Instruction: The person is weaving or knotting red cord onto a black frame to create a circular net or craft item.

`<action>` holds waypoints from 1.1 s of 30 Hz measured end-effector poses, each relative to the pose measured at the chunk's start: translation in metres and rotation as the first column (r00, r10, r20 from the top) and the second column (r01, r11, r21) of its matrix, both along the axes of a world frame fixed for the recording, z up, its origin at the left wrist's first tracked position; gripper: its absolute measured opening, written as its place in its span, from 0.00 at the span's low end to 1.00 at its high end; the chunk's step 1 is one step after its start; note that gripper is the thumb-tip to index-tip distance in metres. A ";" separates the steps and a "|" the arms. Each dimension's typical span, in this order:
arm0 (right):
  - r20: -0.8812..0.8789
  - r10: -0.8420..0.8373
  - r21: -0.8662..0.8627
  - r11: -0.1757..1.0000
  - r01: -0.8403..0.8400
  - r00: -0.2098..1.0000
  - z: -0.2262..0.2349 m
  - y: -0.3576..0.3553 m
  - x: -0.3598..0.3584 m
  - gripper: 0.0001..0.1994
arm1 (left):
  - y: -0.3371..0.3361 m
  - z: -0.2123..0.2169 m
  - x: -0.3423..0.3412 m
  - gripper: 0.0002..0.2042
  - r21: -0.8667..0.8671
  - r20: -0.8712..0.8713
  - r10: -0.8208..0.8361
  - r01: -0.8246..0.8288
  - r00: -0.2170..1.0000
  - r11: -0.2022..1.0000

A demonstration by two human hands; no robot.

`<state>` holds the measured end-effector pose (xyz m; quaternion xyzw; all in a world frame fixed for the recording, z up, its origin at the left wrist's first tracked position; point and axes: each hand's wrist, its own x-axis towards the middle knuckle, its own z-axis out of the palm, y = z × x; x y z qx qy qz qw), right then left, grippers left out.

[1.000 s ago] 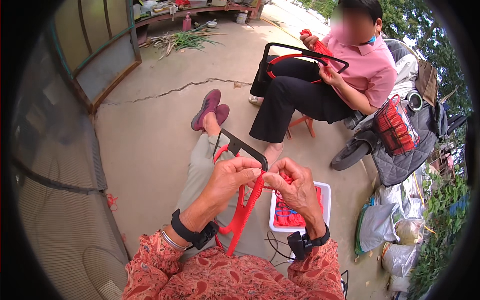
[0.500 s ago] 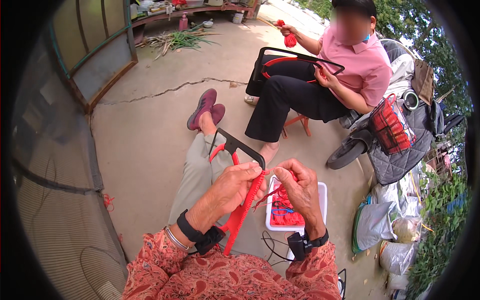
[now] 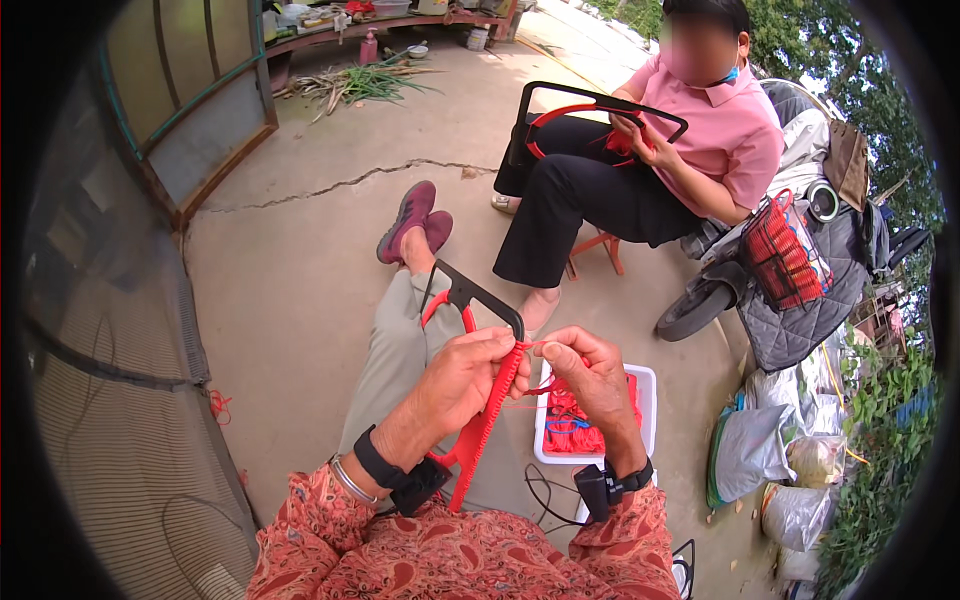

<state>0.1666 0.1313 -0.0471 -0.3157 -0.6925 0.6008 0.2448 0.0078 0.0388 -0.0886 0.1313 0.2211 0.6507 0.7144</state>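
- red-and-black frame (image 3: 488, 425) sits around the middle of the picture, slanting down toward the lower edge, over the grey-green trousers (image 3: 385, 370).
- left hand (image 3: 462, 378), centre, is closed on it, thumb and fingers pinched near the corner where the black upper bar meets the red side.
- right hand (image 3: 592, 380), right of centre, is narrow, thumb and forefinger nipping a thin red cord (image 3: 535, 346) that spans the short gap to that corner; a darker red strand hangs below the fingers.
- how far along, as a judgement: the long side running to the lower edge carries close red ridges, so that stretch looks done. the upper bar is bare black and may be what is left, though whether it is to be covered cannot be told. the left fingers partly hide where the red ends.
- below the right hand, a white tub (image 3: 652, 420) holds more red cord with something blue lying in it, so supply does not look short.
- upper right, a seated person (image 3: 740, 150) in a pink shirt holds a second frame (image 3: 600, 96), its outer rim black, red material bunched at their hands.
- no writing or brand mark can be made out on the frame, cord or tub; the pale bags (image 3: 755, 455) at right show no readable lettering either.
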 end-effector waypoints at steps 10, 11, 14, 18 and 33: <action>-0.002 -0.044 0.090 0.995 0.044 0.999 -0.010 0.006 -0.008 0.09 | -0.006 0.014 0.004 0.08 -0.084 -0.278 0.167 -0.198 0.946 0.977; 0.004 -0.029 0.109 0.994 0.029 1.000 -0.012 0.004 -0.009 0.08 | -0.007 0.013 0.004 0.08 -0.073 -0.328 0.184 -0.220 0.926 0.973; -0.024 -0.018 0.109 0.994 0.021 1.000 -0.016 -0.003 -0.014 0.07 | -0.008 0.014 0.004 0.09 -0.077 -0.326 0.216 -0.253 0.921 0.964; -0.108 -0.053 0.294 0.952 0.083 0.993 -0.019 -0.013 -0.030 0.07 | -0.017 0.012 -0.001 0.09 -0.058 -0.307 0.239 -0.269 0.921 0.961; -0.348 0.123 0.776 0.594 0.212 0.929 -0.045 -0.027 -0.082 0.07 | -0.048 0.022 -0.016 0.10 0.084 -0.551 0.473 -0.518 0.688 0.851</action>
